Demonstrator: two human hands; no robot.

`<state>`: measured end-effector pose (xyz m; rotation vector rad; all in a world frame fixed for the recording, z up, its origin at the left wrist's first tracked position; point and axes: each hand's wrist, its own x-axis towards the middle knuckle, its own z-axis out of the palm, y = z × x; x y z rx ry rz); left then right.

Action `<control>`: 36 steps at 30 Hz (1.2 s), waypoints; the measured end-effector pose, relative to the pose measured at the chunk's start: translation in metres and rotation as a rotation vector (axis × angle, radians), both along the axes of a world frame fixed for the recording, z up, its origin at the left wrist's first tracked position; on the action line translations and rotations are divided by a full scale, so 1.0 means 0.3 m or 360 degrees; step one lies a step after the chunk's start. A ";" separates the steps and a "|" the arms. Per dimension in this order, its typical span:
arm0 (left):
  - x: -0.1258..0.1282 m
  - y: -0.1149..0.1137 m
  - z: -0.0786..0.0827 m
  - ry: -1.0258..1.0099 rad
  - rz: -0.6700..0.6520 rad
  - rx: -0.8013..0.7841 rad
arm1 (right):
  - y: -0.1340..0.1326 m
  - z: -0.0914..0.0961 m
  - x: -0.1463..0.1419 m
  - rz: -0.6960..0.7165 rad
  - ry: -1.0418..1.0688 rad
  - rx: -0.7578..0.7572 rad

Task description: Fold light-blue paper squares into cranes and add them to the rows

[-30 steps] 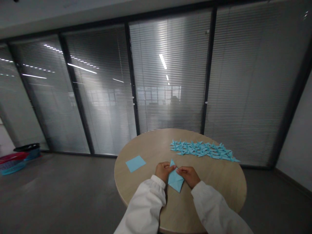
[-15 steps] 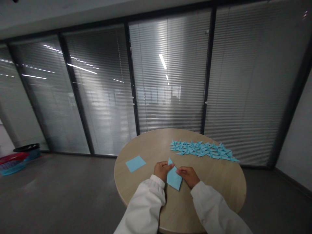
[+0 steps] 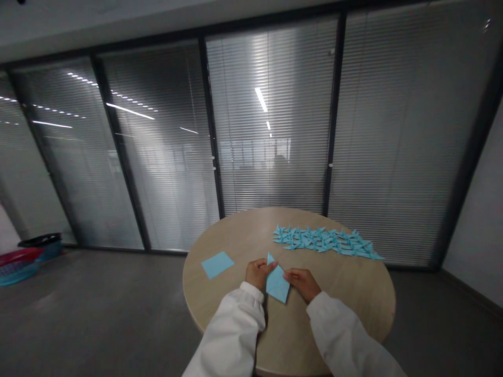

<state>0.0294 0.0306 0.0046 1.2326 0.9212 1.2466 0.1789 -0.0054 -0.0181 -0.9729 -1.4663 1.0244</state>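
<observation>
A light blue folded paper (image 3: 276, 283), kite-shaped, lies on the round wooden table (image 3: 353, 309) between my hands. My left hand (image 3: 256, 273) pinches its upper left edge near the tip. My right hand (image 3: 303, 283) presses and grips its right corner with closed fingers. Both arms wear white sleeves. A flat blue paper square (image 3: 217, 264) lies to the left of my left hand. Several folded blue paper cranes (image 3: 324, 241) lie in rows at the table's far right.
Glass partitions with closed blinds (image 3: 271, 131) stand behind the table. Stacked plastic baskets (image 3: 23, 256) sit on the grey floor at the far left. A white wall (image 3: 479, 225) is at the right.
The folded paper and both hands have shifted slightly left and away from me on the table; the grip on the paper stays the same.
</observation>
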 end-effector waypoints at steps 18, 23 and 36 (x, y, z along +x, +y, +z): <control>0.008 -0.032 0.032 -0.0047 -0.0059 -0.0001 | -0.006 0.002 -0.002 -0.0015 -0.0042 0.0039; 0.003 -0.027 0.041 -0.0188 0.0003 -0.0059 | -0.002 -0.007 -0.001 -0.0019 -0.0109 0.0048; -0.012 -0.017 0.048 -0.0380 0.0121 0.0071 | -0.018 0.014 -0.015 -0.0043 -0.0154 0.0046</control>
